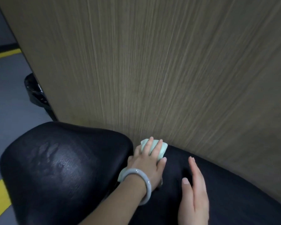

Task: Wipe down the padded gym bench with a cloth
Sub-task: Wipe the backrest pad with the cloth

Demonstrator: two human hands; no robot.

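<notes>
The black padded bench (58, 172) fills the lower part of the view, in two pads split by a gap. Damp streaks shine on the left pad. My left hand (147, 159), with a pale bangle on its wrist, presses a light green cloth (162, 149) onto the right pad at the gap, close to the wooden panel. Part of the cloth sticks out under the wrist. My right hand (194, 190) lies flat on the right pad with its fingers together, holding nothing.
A tall wood-grain panel (161, 65) stands right behind the bench. A black bin-bag-lined container (35, 93) sits on the grey floor at the left, partly behind the panel. Yellow floor lines (0, 197) run along the left edge.
</notes>
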